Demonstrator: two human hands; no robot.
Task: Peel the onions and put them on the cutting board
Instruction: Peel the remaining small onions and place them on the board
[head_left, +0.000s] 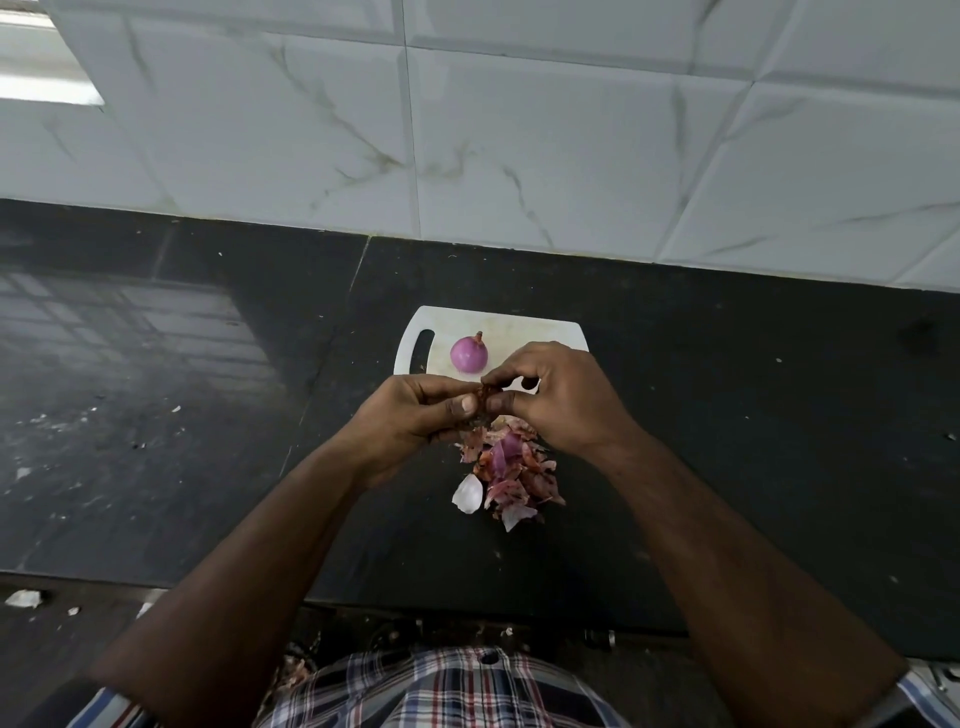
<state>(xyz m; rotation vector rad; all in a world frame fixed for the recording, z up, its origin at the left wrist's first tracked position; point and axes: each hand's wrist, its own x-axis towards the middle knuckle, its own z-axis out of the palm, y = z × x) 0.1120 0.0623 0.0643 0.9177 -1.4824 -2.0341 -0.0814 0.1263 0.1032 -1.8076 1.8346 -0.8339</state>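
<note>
A peeled purple onion (468, 353) lies on the white cutting board (524, 327) at the back of the dark counter. Just in front of the board, my left hand (415, 415) and my right hand (556, 395) meet around a second onion (485, 397). Only a small brown, skin-covered bit of it shows between my fingertips. My left hand cups it from the left, and my right thumb and fingers pinch at its skin from the right. A heap of pink and white onion peels (506, 475) lies on the counter right under my hands.
The black stone counter (753, 441) runs left and right, with crumbs scattered on its left side. A white marble-tiled wall (519, 130) rises right behind the board. The counter's front edge is close to my checked shirt (447, 691).
</note>
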